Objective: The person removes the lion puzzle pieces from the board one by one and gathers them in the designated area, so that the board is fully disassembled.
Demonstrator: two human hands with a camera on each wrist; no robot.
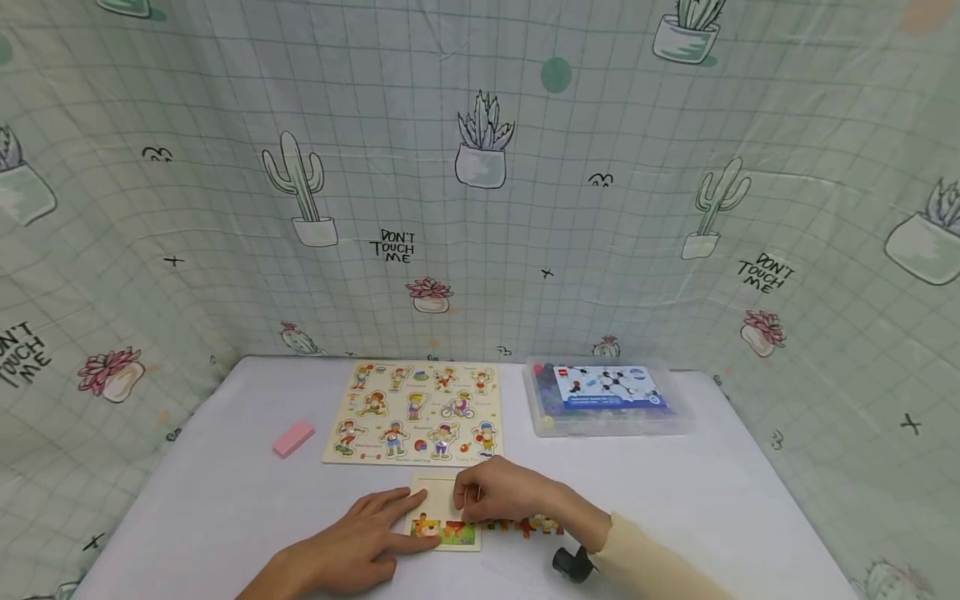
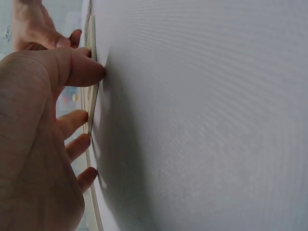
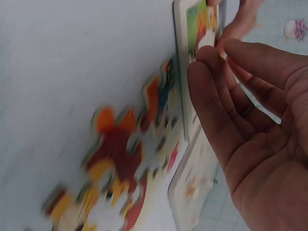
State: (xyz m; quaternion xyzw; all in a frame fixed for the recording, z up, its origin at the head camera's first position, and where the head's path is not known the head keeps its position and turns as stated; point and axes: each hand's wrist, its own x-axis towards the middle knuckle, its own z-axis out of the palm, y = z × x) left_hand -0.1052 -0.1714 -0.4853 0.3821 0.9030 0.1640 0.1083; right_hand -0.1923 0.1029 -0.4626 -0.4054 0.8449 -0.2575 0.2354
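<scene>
A small cream puzzle tray [image 1: 438,493] lies on the white table, with colourful picture pieces [image 1: 456,533] along its near end. My left hand [image 1: 358,537] rests on the tray's left side with fingers spread, its thumb over the lower pieces. Bent fingers of my right hand [image 1: 501,490] come down to the picture pieces in the tray, thumb close to the fingertips. They appear to pinch a piece there, mostly hidden by the fingers. To the tray's right, several loose puzzle pieces [image 3: 115,154] lie under the right wrist, showing red, orange and yellow.
Behind the tray lies a larger board of sports figures [image 1: 416,412]. A pink block [image 1: 293,438] sits left of it. At the back right is a clear plastic case [image 1: 536,417] with a blue label. A small black object [image 1: 573,565] is by the right sleeve.
</scene>
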